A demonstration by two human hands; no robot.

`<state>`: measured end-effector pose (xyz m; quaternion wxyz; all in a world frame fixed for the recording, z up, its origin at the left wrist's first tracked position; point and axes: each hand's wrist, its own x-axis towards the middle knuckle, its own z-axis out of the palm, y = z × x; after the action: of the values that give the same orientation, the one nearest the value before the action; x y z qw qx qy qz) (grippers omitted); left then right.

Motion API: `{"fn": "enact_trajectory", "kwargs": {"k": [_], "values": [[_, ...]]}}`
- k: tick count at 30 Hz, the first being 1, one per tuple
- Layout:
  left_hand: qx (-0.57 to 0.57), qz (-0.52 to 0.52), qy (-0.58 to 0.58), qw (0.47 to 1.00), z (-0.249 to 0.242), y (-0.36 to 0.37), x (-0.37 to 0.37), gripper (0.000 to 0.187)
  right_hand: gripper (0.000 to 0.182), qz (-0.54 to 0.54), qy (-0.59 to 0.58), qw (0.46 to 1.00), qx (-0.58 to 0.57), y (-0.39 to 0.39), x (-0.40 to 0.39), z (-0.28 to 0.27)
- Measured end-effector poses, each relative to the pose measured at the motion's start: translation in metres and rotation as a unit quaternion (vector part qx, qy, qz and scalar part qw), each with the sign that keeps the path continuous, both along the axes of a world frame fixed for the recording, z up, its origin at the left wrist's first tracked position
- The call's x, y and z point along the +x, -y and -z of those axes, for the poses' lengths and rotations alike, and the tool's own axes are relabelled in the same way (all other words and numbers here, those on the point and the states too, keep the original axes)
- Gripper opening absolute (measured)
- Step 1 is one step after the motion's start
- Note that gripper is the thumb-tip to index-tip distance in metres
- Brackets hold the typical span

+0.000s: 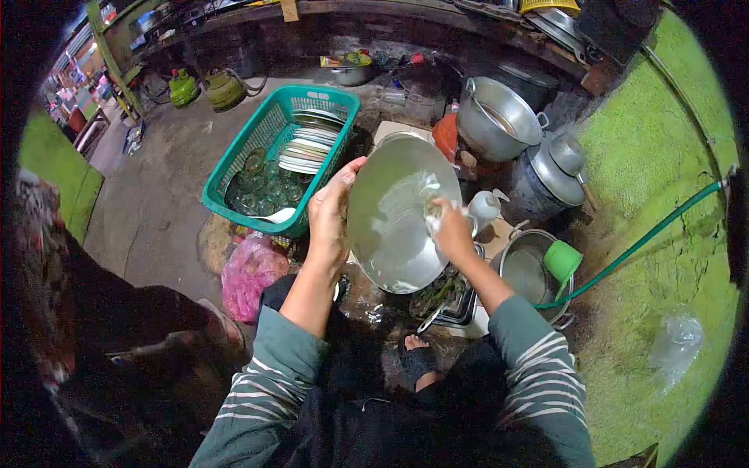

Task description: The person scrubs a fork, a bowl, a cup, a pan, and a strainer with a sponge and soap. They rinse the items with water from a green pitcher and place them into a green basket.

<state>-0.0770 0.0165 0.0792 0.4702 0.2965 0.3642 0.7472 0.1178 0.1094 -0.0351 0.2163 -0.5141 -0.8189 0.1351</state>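
My left hand (331, 207) is closed on the left rim of a large round metal basin (390, 249), tilted so that its inside faces me. Streaks of white foam run across the basin's inner surface. My right hand (452, 232) is closed around a foamy sponge (431, 221) and presses it against the inside, near the right edge. Most of the sponge is hidden by the fingers. Below the basin stands a dark tray (459, 308) with utensils in it, partly covered by the basin and my right arm.
A green plastic basket (214, 191) holds plates and glasses at the left. Beside it lies a pink plastic bag (253, 269). On the right are a big pot (499, 129), a water pot (524, 269) with a green dipper (562, 261), and a green hose (644, 242). Another person sits left.
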Motion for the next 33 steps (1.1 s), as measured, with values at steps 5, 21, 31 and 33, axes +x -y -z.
{"fn": "enact_trajectory", "kwargs": {"k": [5,21,31,33], "values": [[-0.026,-0.017,-0.021,0.999,0.029,-0.012,-0.003,0.026,0.044,-0.174,0.007,0.967,-0.184,0.072,-0.022,0.031],[-0.005,-0.01,0.043,0.999,0.0,0.0,-0.026,0.04,0.029,-0.192,-0.023,0.971,-0.143,0.098,-0.015,-0.047],[-0.013,0.107,-0.045,0.993,-0.013,0.007,-0.032,0.039,0.025,-0.126,0.162,0.907,0.368,-0.029,0.034,-0.067],[-0.017,0.13,-0.056,0.99,-0.008,0.003,-0.022,0.036,0.029,-0.142,0.168,0.896,0.386,-0.03,0.017,-0.063]]}}
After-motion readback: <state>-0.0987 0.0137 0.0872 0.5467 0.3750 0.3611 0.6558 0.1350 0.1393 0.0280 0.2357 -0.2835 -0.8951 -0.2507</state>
